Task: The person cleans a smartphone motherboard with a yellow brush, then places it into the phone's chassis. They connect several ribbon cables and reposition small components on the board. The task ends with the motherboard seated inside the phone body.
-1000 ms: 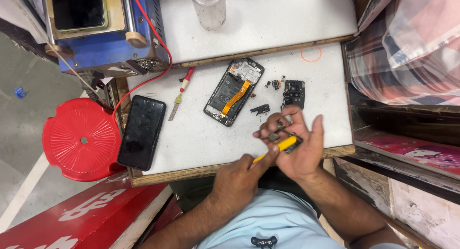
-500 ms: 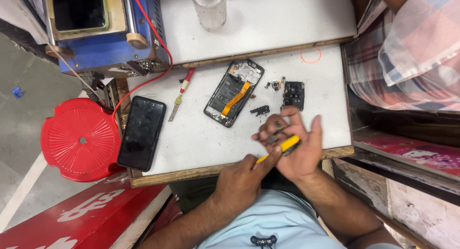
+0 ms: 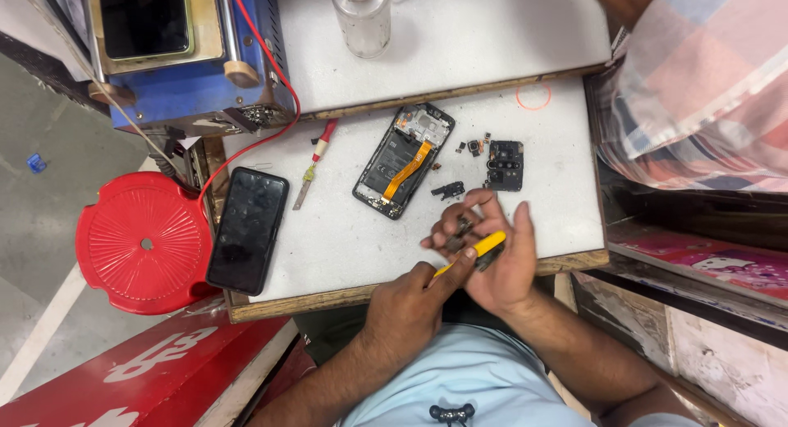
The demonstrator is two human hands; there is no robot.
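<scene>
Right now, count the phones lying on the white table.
2. An opened phone with an orange ribbon lies mid-table; a closed black phone lies near the table's left edge. Loose parts aren't counted.

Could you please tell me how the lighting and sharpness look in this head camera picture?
Head view: soft, even light on the white worktable, with only faint shadows; the opened black phone with an orange ribbon cable looks sharp; the small dark part in the right hand is too small to make out; the checked sleeve is slightly soft.
</scene>
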